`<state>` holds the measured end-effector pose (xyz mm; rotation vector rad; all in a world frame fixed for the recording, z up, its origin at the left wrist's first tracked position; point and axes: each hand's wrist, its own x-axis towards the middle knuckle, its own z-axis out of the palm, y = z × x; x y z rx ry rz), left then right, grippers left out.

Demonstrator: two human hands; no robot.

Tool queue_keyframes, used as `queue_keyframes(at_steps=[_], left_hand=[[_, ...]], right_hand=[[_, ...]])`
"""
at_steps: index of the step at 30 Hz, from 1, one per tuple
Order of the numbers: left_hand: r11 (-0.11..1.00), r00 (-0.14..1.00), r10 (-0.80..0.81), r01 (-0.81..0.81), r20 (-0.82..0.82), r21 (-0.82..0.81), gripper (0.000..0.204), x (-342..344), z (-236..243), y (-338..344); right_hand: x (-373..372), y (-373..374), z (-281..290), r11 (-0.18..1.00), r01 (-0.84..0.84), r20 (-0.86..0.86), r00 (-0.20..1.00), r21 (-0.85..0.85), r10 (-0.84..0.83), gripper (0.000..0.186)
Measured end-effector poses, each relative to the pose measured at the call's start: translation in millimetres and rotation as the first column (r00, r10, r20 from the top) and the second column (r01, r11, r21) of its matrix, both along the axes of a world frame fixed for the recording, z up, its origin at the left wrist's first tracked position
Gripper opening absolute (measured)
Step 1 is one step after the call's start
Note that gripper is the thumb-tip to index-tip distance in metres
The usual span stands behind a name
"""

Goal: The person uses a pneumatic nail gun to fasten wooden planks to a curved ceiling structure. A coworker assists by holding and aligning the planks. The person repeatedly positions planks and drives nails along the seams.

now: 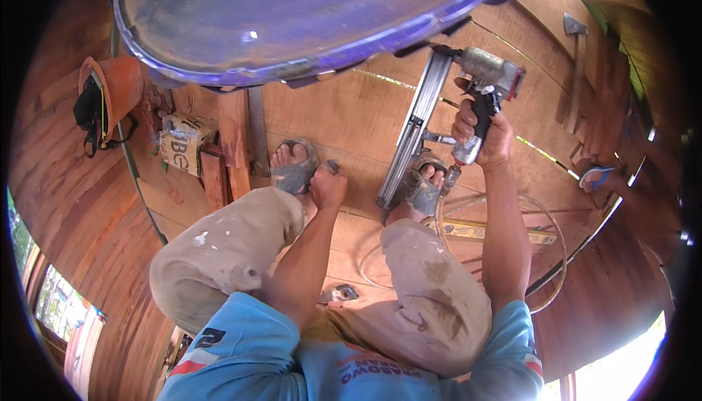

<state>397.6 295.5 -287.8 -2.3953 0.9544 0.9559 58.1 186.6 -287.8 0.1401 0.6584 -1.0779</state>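
Observation:
My right hand (479, 126) is wrapped around the black grip of a pneumatic nail gun (496, 72). Its long silver magazine (413, 126) slants down beside my right foot. From the fitting under the grip runs a thin air hose (563, 244), looped on the wooden boards. My left hand (327, 185) is closed beside my left foot, and a small dark piece (333, 167) pokes out of its fist; the kind of piece is not clear. Both feet wear dark sandals.
A large purple-blue rounded sheet (292, 28) covers the top. At left are an orange helmet (123, 90), a torn carton (183, 145) and upright timber (234, 137). A hatchet (575, 28) and a yellow spirit level (504, 233) lie right, near a blue-and-white flip-flop (597, 175).

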Motion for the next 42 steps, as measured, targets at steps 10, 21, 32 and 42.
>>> queue_keyframes(at_steps=[10, 21, 32, 42], left_hand=[[0.906, 0.712, -0.168, -0.160, -0.682, -0.391, 0.021, -25.3, -3.8, -107.2], [0.863, 0.628, -0.501, 0.409, -0.596, -0.296, 0.028, -134.2, -29.4, -204.3], [0.720, 0.689, -0.642, 0.388, -0.338, -0.576, 0.021, -148.3, -41.6, -179.3], [0.557, 0.598, -0.752, 0.353, -0.276, -0.752, 0.029, -136.3, -41.7, -164.2]], right_hand=[[-1.2, 19.8, -70.4, 0.999, 0.045, 0.230, 0.973, -0.030, -0.037, 0.081], [-5.3, 30.0, -85.9, 0.999, 0.030, 0.221, 0.975, -0.016, -0.026, 0.058], [-4.9, 30.7, -86.0, 0.999, 0.020, 0.131, 0.991, -0.049, -0.014, 0.069], [-4.7, 29.0, -85.0, 0.999, 0.008, 0.142, 0.990, -0.054, 0.000, 0.064]])
